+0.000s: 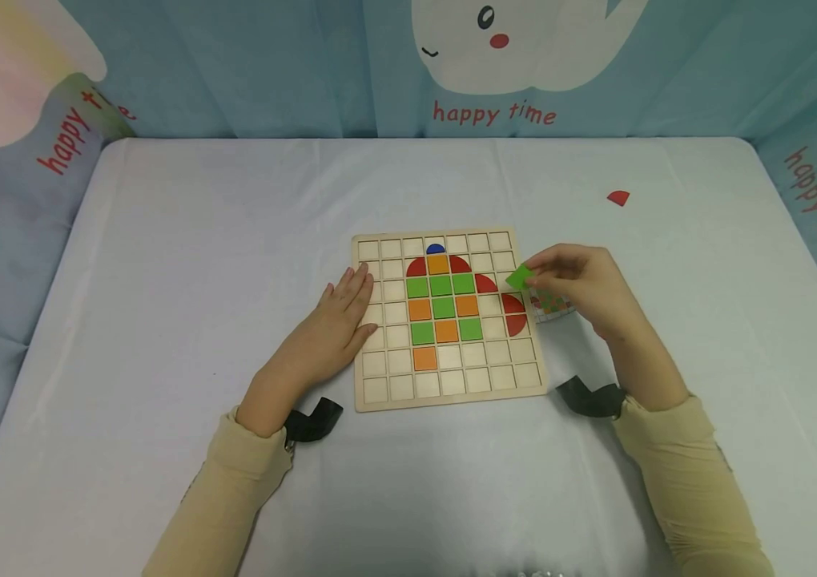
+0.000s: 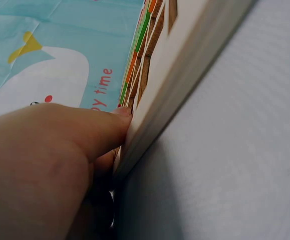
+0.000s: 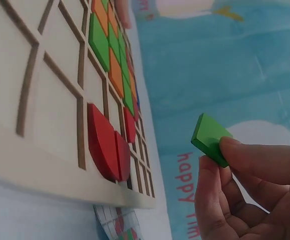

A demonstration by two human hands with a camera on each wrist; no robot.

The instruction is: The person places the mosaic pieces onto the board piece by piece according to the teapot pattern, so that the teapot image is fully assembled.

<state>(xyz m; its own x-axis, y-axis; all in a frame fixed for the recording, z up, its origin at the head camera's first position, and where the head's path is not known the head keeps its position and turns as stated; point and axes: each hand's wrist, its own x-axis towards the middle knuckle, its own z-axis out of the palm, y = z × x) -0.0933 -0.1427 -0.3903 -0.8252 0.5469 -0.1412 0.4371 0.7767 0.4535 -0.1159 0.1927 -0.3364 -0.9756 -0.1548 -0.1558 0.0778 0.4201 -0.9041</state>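
Observation:
A wooden grid board [image 1: 449, 378] lies flat on the table, its cells partly filled with green and orange squares, red quarter-circles and a blue half-circle [image 1: 435, 249]. My left hand [image 1: 329, 324] rests on the board's left edge with fingers extended; in the left wrist view the thumb [image 2: 107, 131] touches the rim. Above the board's right edge, my right hand [image 1: 585, 284] pinches a green square tile [image 3: 210, 137] between thumb and fingers, clear of the board. Beneath that hand, the two red quarter-circles [image 1: 514, 314] sit stacked in the rightmost column.
A patterned card [image 1: 554, 306] sticks out from under the board's right side, partly hidden by the right hand. One loose red quarter-circle [image 1: 619, 198] lies on the white table [image 1: 235, 216] at the back right. A blue printed curtain [image 1: 271, 72] borders the table.

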